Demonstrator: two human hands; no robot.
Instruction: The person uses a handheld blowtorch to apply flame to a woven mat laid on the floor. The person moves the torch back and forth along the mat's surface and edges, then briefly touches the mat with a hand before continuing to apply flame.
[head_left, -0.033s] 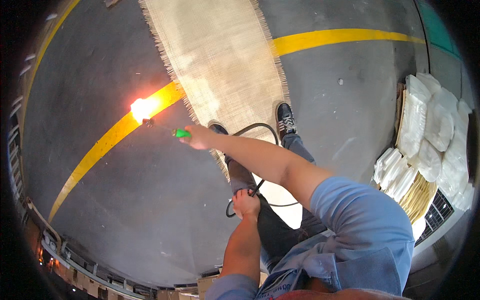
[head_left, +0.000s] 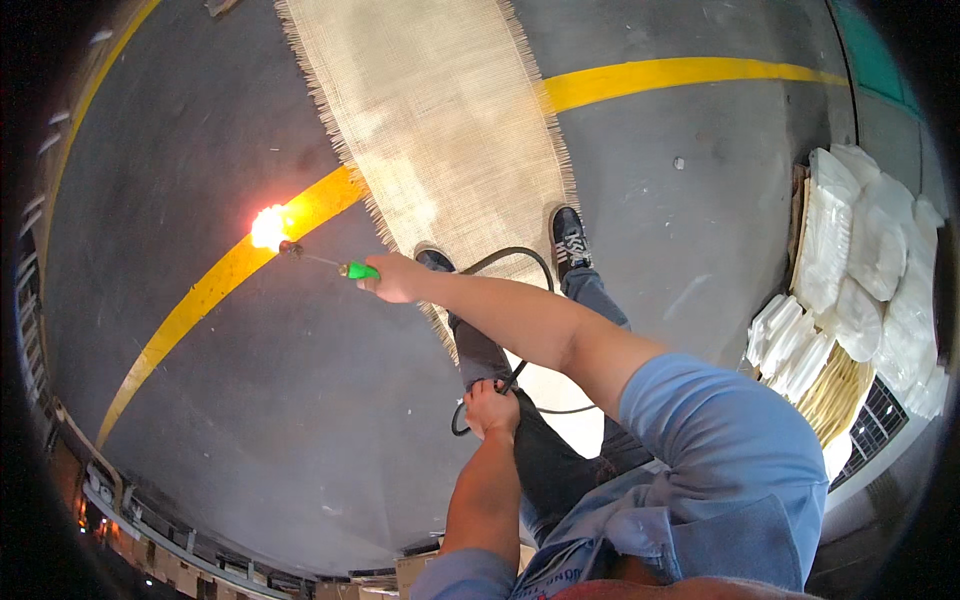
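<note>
The grey concrete floor (head_left: 250,400) is filling nearly everything I can see, and a broad yellow painted line (head_left: 200,300) is curving across it from the lower left up toward the right. A long strip of pale woven mat (head_left: 440,130) with frayed edges is lying over that line, running from the top of the view down to the person's feet. Over at the right edge, a stack of white bags and bundles (head_left: 860,250) is sitting on what looks like a pallet, well apart from the work. The person, in a blue short-sleeved shirt and dark trousers, is standing with black sneakers (head_left: 570,238) planted on the near end of the mat. The right hand (head_left: 398,278) is stretching out at the end of a straight arm, its fingers clenching the green handle of a gas torch (head_left: 352,269); the torch's thin metal wand is pointing left, and a bright orange flame (head_left: 268,226) is burning at its tip, right over the yellow line and just left of the mat's fringe. A black hose (head_left: 510,262) is looping from the torch back past the legs. The left hand (head_left: 492,408) is staying low by the thigh, fingers curling around that hose where it bends.
</note>
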